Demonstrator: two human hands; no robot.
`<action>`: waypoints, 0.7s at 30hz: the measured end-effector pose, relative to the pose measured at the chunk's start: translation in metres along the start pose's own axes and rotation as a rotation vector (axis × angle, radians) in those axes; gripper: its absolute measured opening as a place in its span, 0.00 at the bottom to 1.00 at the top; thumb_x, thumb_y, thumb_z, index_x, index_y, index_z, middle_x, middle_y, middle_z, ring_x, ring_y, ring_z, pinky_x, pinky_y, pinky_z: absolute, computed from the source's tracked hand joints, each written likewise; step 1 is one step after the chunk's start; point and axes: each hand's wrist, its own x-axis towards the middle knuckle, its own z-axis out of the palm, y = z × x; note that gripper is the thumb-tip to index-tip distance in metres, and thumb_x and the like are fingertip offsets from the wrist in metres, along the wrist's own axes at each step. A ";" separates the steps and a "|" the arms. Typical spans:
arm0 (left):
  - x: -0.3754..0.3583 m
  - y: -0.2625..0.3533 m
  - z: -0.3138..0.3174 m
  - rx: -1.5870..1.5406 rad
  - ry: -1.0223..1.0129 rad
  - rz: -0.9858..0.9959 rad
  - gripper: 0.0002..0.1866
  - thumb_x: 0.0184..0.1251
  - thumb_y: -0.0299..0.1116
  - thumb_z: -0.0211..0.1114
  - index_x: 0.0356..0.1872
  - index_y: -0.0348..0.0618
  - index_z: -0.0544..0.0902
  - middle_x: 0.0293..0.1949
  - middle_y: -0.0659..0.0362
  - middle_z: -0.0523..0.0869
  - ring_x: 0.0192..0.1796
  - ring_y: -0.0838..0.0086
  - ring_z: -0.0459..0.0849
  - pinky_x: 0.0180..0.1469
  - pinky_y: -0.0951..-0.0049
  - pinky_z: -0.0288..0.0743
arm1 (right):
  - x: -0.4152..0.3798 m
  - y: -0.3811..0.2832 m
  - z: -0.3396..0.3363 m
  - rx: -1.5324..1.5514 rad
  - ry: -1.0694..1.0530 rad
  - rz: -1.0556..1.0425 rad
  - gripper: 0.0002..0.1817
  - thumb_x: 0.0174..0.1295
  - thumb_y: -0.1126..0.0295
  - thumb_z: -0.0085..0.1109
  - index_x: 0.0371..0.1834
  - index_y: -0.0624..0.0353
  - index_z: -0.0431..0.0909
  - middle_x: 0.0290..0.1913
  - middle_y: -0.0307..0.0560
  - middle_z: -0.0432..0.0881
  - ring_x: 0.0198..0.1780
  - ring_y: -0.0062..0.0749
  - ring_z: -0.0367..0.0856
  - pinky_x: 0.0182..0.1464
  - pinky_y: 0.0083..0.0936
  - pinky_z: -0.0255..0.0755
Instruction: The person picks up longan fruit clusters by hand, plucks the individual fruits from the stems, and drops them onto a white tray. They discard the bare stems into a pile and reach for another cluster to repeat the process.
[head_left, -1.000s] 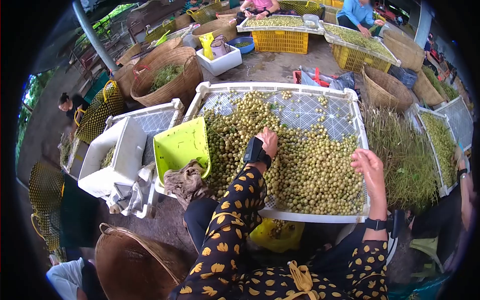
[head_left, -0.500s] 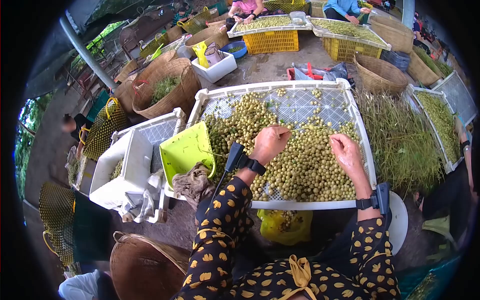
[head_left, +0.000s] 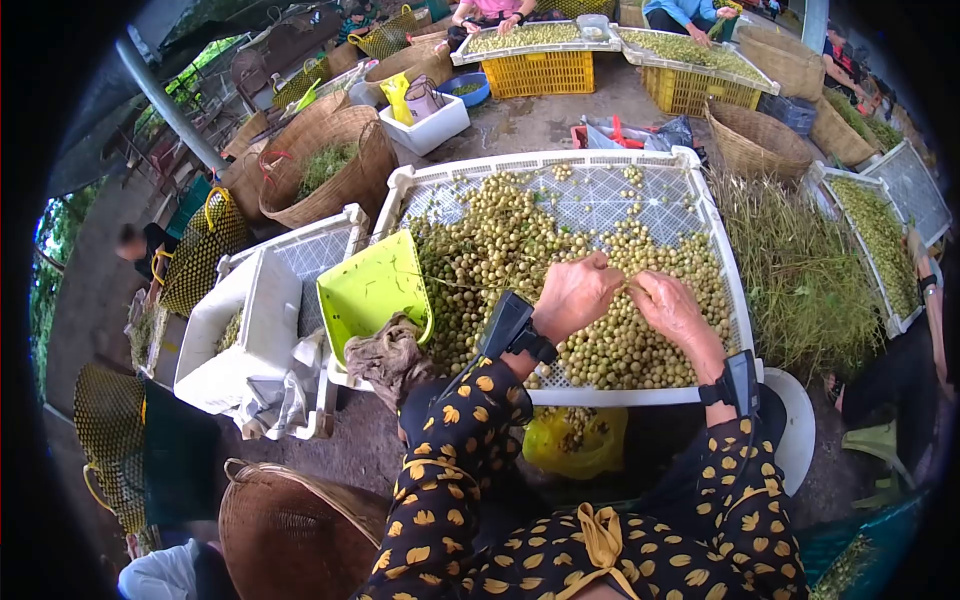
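Observation:
My left hand [head_left: 580,295] and my right hand [head_left: 672,305] are close together above a white plastic mesh tray [head_left: 738,310]. The fingers of each are pinched, with the tips almost meeting; whatever lies between them is too small to make out. Below and around the hands, small round yellow-green fruits [head_left: 620,355] cover much of the tray, with thin stems mixed in on the left. A lime-green plastic bin [head_left: 370,285] leans at the tray's left edge, and a crumpled brown cloth [head_left: 388,358] lies against it.
Cut stalks [head_left: 790,280] are heaped to the right of the tray. On the left stand a white foam box [head_left: 275,310] and a wicker basket [head_left: 375,165]; another basket [head_left: 290,530] is by my left elbow. A yellow bag [head_left: 575,445] sits below the tray. People work at trays beyond.
Both hands have come closer together and lower, the left moving right. Earlier a thin greenish strand seemed to stretch between them. The view has shifted slightly.

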 end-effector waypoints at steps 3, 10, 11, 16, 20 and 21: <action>-0.005 -0.017 -0.002 0.066 -0.044 -0.035 0.03 0.50 0.27 0.60 0.26 0.49 0.79 0.27 0.59 0.76 0.27 0.64 0.81 0.25 0.65 0.73 | -0.001 0.006 0.002 -0.011 0.040 -0.036 0.07 0.63 0.68 0.51 0.39 0.59 0.70 0.32 0.54 0.78 0.34 0.52 0.77 0.35 0.41 0.70; -0.012 -0.036 0.000 0.125 -0.142 -0.054 0.04 0.49 0.26 0.59 0.27 0.48 0.78 0.31 0.56 0.79 0.28 0.63 0.82 0.27 0.65 0.74 | -0.003 0.019 -0.002 -0.076 0.069 -0.036 0.04 0.64 0.69 0.50 0.38 0.56 0.69 0.35 0.50 0.78 0.33 0.50 0.77 0.34 0.40 0.71; -0.013 -0.035 0.002 0.136 -0.162 -0.052 0.04 0.50 0.26 0.59 0.27 0.48 0.78 0.31 0.56 0.79 0.28 0.63 0.82 0.27 0.65 0.74 | -0.003 0.023 0.000 -0.088 0.071 -0.049 0.04 0.64 0.69 0.49 0.38 0.56 0.69 0.35 0.50 0.78 0.33 0.50 0.77 0.34 0.41 0.71; -0.017 -0.048 0.008 0.155 -0.104 -0.042 0.03 0.53 0.26 0.58 0.24 0.48 0.75 0.27 0.60 0.77 0.24 0.64 0.80 0.21 0.64 0.69 | -0.006 0.067 0.005 -0.212 0.105 0.025 0.05 0.65 0.70 0.46 0.36 0.59 0.69 0.32 0.55 0.76 0.33 0.53 0.76 0.34 0.42 0.70; -0.015 -0.059 -0.004 -0.029 0.044 -0.138 0.04 0.58 0.29 0.58 0.29 0.47 0.82 0.27 0.57 0.82 0.26 0.61 0.81 0.27 0.65 0.75 | 0.000 0.055 -0.013 -0.141 0.029 0.291 0.11 0.64 0.65 0.48 0.42 0.61 0.72 0.43 0.59 0.76 0.50 0.51 0.75 0.49 0.40 0.70; -0.012 -0.055 -0.007 -0.116 0.108 -0.192 0.05 0.59 0.29 0.59 0.33 0.46 0.83 0.29 0.57 0.83 0.29 0.60 0.82 0.30 0.66 0.76 | 0.000 0.049 -0.014 -0.138 0.034 0.308 0.14 0.64 0.64 0.49 0.46 0.61 0.73 0.49 0.60 0.75 0.55 0.51 0.72 0.54 0.39 0.69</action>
